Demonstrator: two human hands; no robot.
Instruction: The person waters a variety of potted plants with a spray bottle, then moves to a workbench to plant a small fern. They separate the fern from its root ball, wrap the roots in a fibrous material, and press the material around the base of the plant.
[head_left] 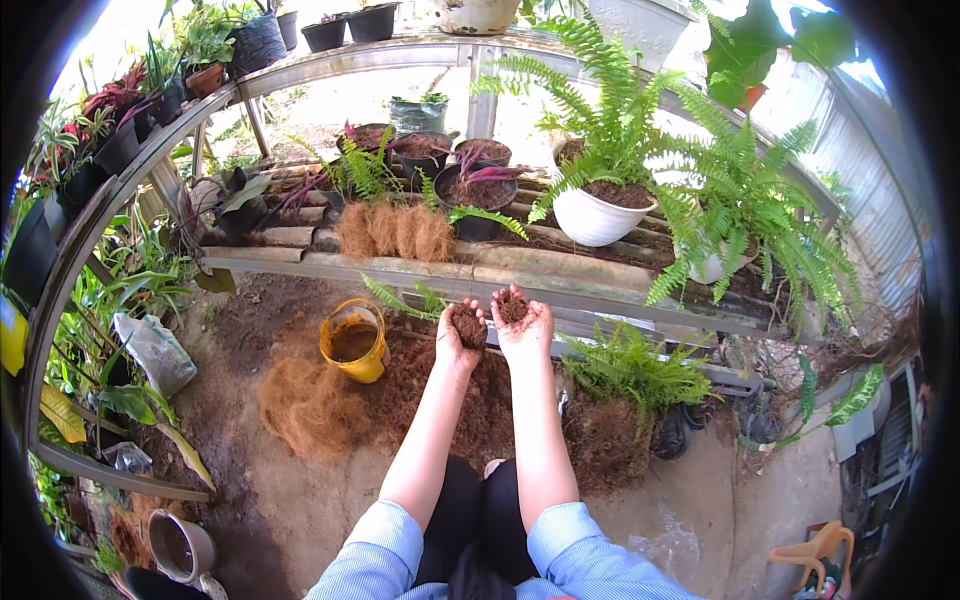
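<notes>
Both forearms reach forward over the ground, palms up. In my left hand [452,352], cupped with curled fingers, lies a clump of dark brown potting soil [468,326]. Another clump of soil [512,307] rests in my right hand [528,338], its fingers bent around it, close beside the left. Beneath my arms a heap of loose soil [408,385] covers the ground. To its left stands a yellow bucket [368,368] with some brown material at the bottom, and a pile of tan coir fibre [312,408] lies against it.
Ahead, a slatted bench [560,262] holds black pots of soil [478,195], bundles of coir [395,232] and a fern in a white pot [600,216]. Another fern [645,372] sits low at right. A metal rail [130,180] curves along the left, and an orange-tan stool [815,550] stands lower right.
</notes>
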